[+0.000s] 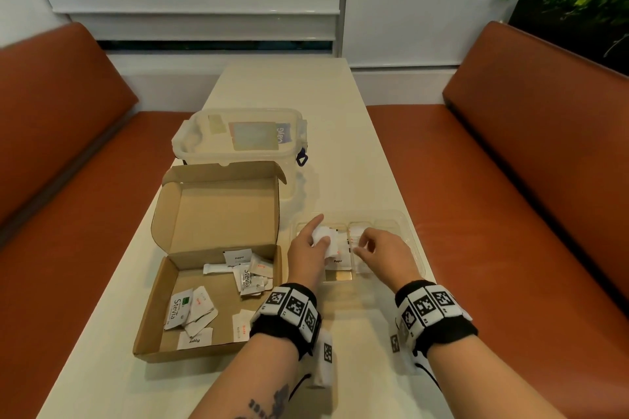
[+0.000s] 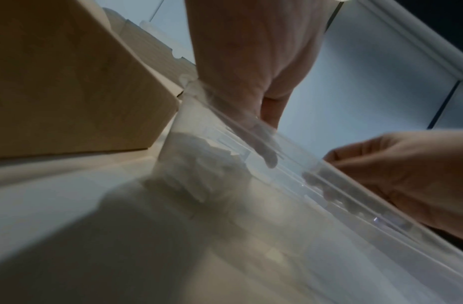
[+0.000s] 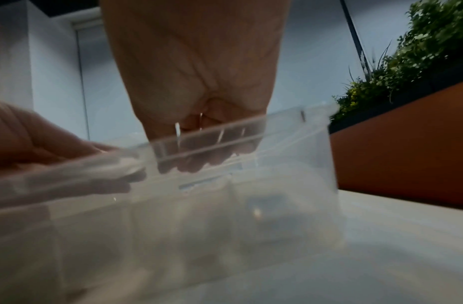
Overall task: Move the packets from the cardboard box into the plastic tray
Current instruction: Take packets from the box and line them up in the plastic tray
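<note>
Both hands reach into the clear tray (image 1: 413, 241) on the tabletop (image 1: 340, 146). The left hand (image 1: 308, 257) pinches white packets (image 1: 321, 236), which could spill past the low rim; more lie in the box (image 1: 149, 326). The right hand's (image 1: 383, 257) grip is curled, its contents unclear. Tray contents blur.

left hand (image 1: 308, 250) gripping; right hand (image 1: 381, 253) curled, pinching

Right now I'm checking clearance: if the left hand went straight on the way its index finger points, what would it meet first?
Probably the plastic tray's far rim; past the left hand, depth is unclear.
</note>
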{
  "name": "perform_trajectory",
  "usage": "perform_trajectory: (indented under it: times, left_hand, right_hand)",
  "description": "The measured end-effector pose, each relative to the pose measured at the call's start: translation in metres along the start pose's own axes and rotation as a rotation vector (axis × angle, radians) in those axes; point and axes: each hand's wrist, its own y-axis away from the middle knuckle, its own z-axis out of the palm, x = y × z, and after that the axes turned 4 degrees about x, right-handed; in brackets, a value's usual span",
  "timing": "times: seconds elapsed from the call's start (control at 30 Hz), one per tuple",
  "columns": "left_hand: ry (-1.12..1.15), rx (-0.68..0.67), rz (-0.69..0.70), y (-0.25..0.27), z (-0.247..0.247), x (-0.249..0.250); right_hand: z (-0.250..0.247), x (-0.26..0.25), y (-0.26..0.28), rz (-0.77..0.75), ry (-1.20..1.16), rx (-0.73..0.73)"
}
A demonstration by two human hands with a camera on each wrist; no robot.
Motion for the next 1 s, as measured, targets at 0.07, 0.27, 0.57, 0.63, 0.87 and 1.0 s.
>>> perform_trajectory:
  times: [0.07, 0.27, 0.57, 0.63, 0.87, 1.0]
  left_hand:
    - [0.044, -0.014, -0.008, 0.0, 0.0, 0.001]
    - [0.199, -0.06, -0.088, 0.001, 0.011, -0.001]
    - [0.456, -0.058, -0.293, -0.001, 0.017, 0.003]
    - [0.472, -0.075, -0.303, -0.001, 0.016, 0.004]
    - [0.364, -0.159, -0.211, 0.0, 0.014, 0.002]
    - [0.224, -0.098, -0.094, 0.001, 0.012, 0.001]
  right_hand:
    - [-0.001, -0.009, 0.004, 0.012, -0.226, 0.024]
    - [-0.001, -0.027, 0.01, 0.116, -0.568, 0.039]
    - [-0.006, -0.026, 0.009, 0.194, -0.634, -0.001]
    - [-0.008, -0.023, 0.008, 0.216, -0.693, -0.007]
    - [-0.014, -0.015, 0.005, 0.287, -0.789, -0.003]
    - [-0.014, -0.01, 0.007, 0.341, -0.835, 0.105]
